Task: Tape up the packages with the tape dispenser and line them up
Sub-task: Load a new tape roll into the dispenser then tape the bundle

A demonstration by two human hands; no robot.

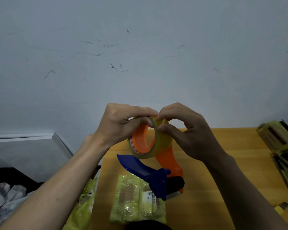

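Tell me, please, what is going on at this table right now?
A person holds an orange and blue tape dispenser up over the wooden table. The left hand grips the top of the tape roll, and the right hand pinches at the roll's edge, apparently finding the tape end. A yellow-green wrapped package lies below; more packages sit stacked at the right.

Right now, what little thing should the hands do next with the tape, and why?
Probably peel the tape's loose end free. Both hands hold the tape dispenser in the air: the left hand grips the tape roll and the right hand pinches at its top edge. No strip is pulled out yet, and the yellow package waits on the wooden table.
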